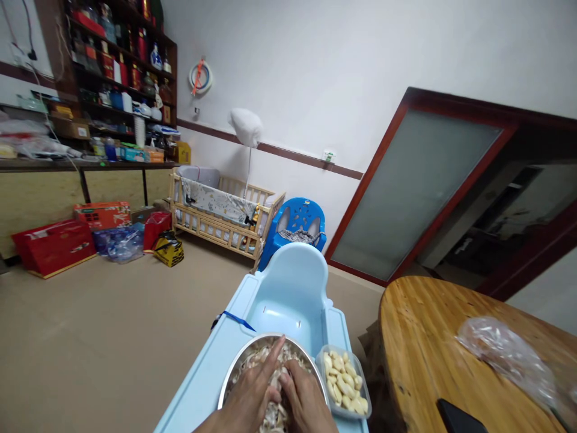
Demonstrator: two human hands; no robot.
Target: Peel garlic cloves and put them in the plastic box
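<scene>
L hand (252, 388) & R hand (309, 394) are reaching into bowl (231, 371) w/ garlic skins (273, 418); can't tell if fingers (273, 356) are gripping; tub (366, 394) w/ cloves (345, 382) sitting alongside.

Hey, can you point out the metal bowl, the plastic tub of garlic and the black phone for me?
Metal bowl (232, 365): head view, on its inner wall near the left rim.
Plastic tub (365, 394): head view, on its right wall.
Black phone (460, 417): head view, on its visible flat face.

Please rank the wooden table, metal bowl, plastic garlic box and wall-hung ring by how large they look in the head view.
1. Wooden table, partly cut off
2. Metal bowl
3. Plastic garlic box
4. Wall-hung ring
</scene>
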